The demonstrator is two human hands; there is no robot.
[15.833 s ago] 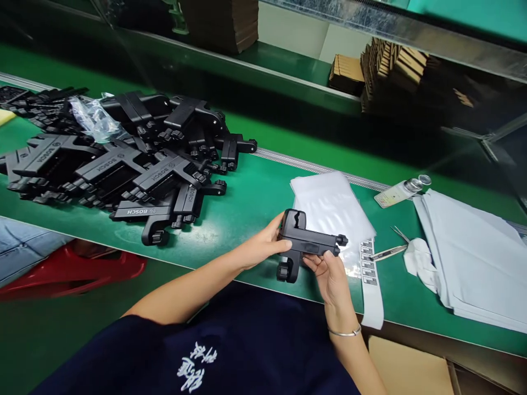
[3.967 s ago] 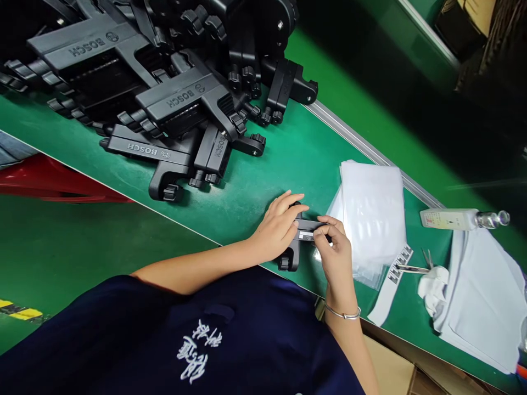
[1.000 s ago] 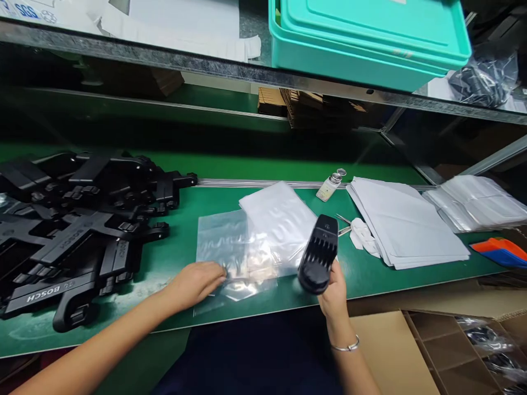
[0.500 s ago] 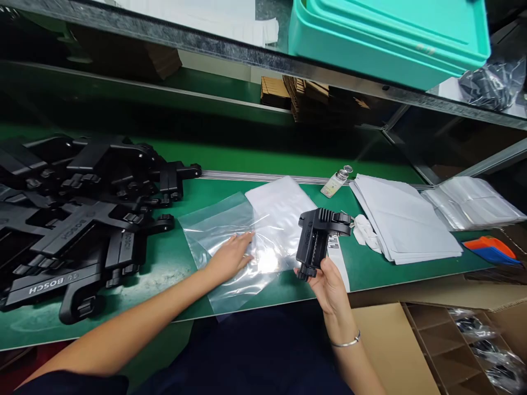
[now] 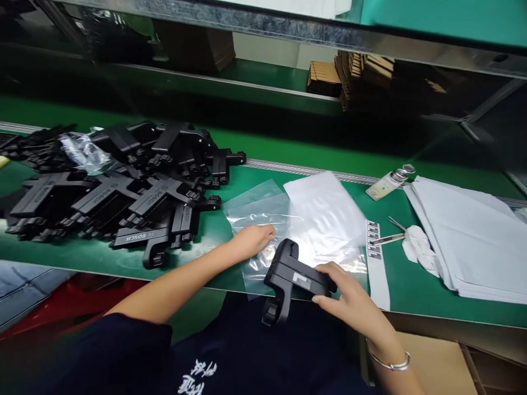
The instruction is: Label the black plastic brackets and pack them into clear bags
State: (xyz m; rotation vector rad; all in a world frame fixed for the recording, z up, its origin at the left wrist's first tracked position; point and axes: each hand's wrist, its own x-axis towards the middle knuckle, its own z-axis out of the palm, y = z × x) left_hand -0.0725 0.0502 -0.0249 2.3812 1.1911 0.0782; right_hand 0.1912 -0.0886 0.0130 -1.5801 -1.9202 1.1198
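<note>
My right hand (image 5: 348, 296) grips one end of a black plastic clamp bracket (image 5: 302, 277), holding it over the bench's front edge with a small label on its upper face. To its left, my left hand (image 5: 253, 241) has its fingers curled at the clear plastic bag (image 5: 259, 208), apparently pinching the film; the fingertips are partly hidden. Beneath and beside that bag lies a stack of clear bags (image 5: 325, 208). Similar black brackets marked BOSCH (image 5: 152, 200) are piled on the left of the bench.
A label strip (image 5: 379, 280), tweezers (image 5: 389, 238), crumpled white cloth (image 5: 420, 249) and small bottle (image 5: 387, 184) lie right of the bags. Farther right are white sheets (image 5: 486, 236). A metal-edged shelf (image 5: 288, 30) crosses overhead; a cardboard box (image 5: 432, 362) stands below the bench.
The view has swung left. My right hand has lowered and turned the bracket, bringing its labelled face up. The left hand's fingers have gone from spread flat to curled on the bag.
</note>
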